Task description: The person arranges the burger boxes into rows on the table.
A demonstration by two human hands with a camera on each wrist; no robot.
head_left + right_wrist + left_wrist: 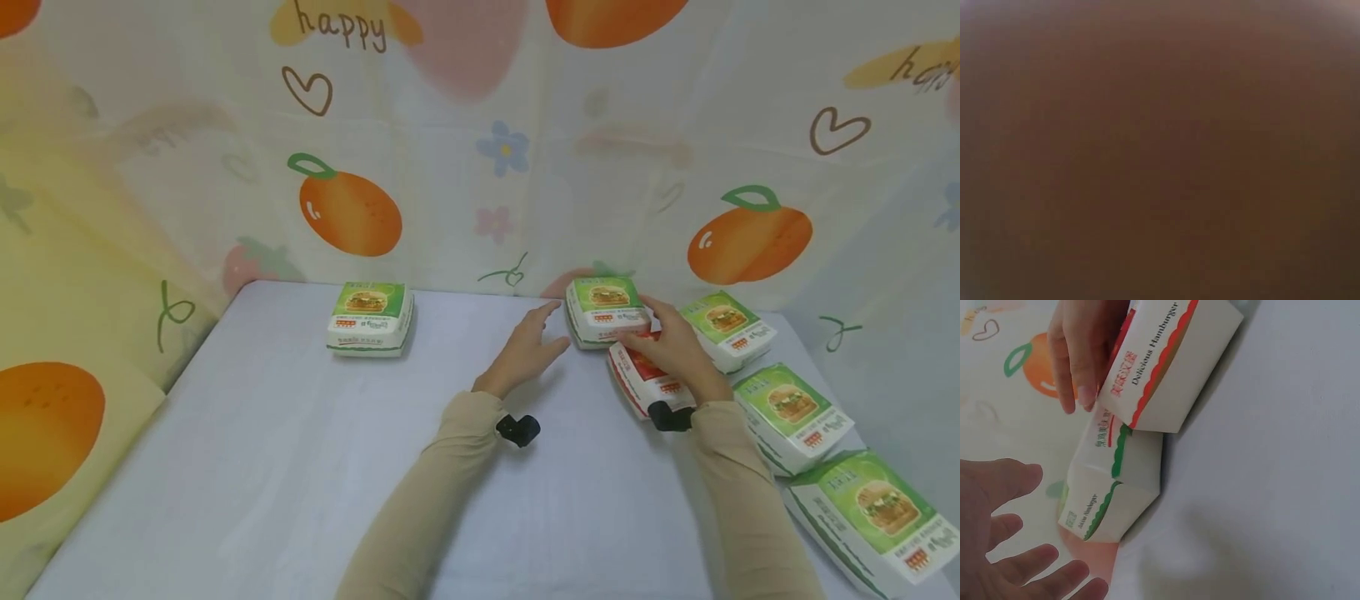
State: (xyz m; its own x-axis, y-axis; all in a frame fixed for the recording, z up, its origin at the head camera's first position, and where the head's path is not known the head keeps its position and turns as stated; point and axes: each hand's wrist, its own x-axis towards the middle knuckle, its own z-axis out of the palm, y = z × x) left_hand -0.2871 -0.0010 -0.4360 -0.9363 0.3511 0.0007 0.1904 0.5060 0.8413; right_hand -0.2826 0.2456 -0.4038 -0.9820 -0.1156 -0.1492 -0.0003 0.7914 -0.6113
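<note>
A green-and-white hamburger box (600,319) sits near the back edge of the table, with a red-and-white hamburger box (632,385) right in front of it. My left hand (527,348) is spread just left of the green box, holding nothing. Over the red box reaches my right hand (678,357), its thumb and fingertips at the green box's right side and front corner. In the left wrist view, the fingers of the right hand (1082,353) hang fairly straight beside both boxes. The right wrist view is a dark brown blur.
Another green hamburger box (370,318) stands at the back left. Down the right edge of the white table (247,467) run three more, a far one (727,329), a middle one (793,417) and a near one (877,517). A fruit-patterned cloth (442,167) hangs behind.
</note>
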